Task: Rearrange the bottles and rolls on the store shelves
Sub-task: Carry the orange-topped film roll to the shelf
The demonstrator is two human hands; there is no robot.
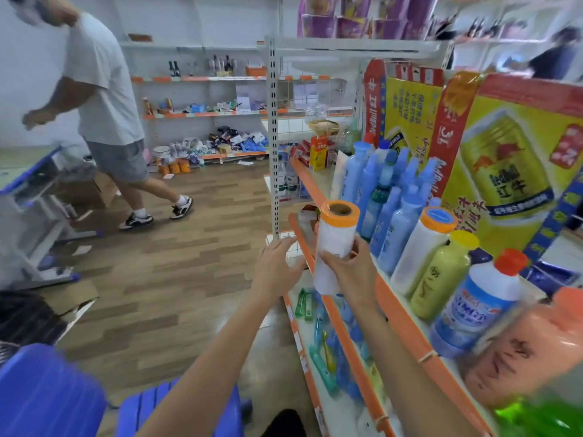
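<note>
Roll (336,244), white cylinder with orange rim and cardboard core, gripped by right hand (353,272); left hand (277,268) spread empty

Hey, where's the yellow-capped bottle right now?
Head view, right side: the yellow-capped bottle leans on the shelf, between the second orange-ended roll and the orange-capped white bottle.

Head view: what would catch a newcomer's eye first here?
The white roll with an orange end, held upright at centre by the right hand, left hand open beside it. Then the big yellow-and-red drink box behind the blue bottles at right, and a person walking at upper left.
</note>
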